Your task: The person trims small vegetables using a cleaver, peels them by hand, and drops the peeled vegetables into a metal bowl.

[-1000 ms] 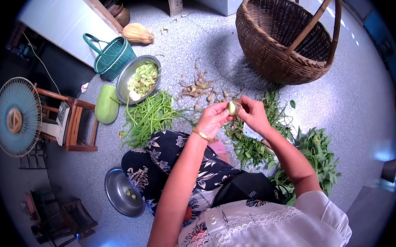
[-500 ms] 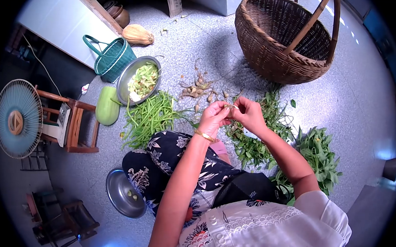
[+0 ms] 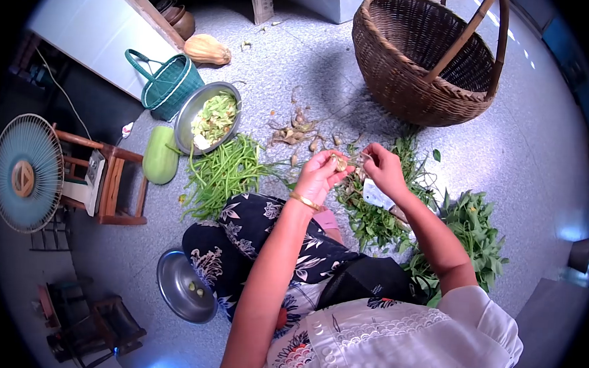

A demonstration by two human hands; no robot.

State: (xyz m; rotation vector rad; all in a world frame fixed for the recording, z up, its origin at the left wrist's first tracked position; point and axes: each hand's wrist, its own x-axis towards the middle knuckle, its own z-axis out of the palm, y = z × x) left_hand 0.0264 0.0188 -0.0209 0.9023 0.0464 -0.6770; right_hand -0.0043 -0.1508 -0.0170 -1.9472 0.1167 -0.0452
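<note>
In my left hand [image 3: 320, 175] is a small pale yellow-green bulb-like piece [image 3: 339, 163], held between thumb and fingers. My right hand [image 3: 383, 169] is just to the right of it, its fingertips pinched on a thin strip [image 3: 361, 155]. A cleaver [image 3: 376, 195] with a pale blade lies on the leafy stems below my right hand. Brownish dried bulbs [image 3: 297, 129] are scattered on the floor beyond my hands. A pile of long green beans [image 3: 225, 177] lies to the left.
A steel bowl of chopped pale-green pieces [image 3: 192, 139], a green basket [image 3: 154, 100], a light green gourd [image 3: 160, 160] and a tan squash [image 3: 207, 49] stand left. A wicker basket [image 3: 393, 89] is at the back right. Leafy greens [image 3: 475, 227] lie right; another steel bowl [image 3: 172, 291] sits lower left.
My right hand has moved away from my left, to the right, with a thin strip between them. The cleaver blade shows more now.
</note>
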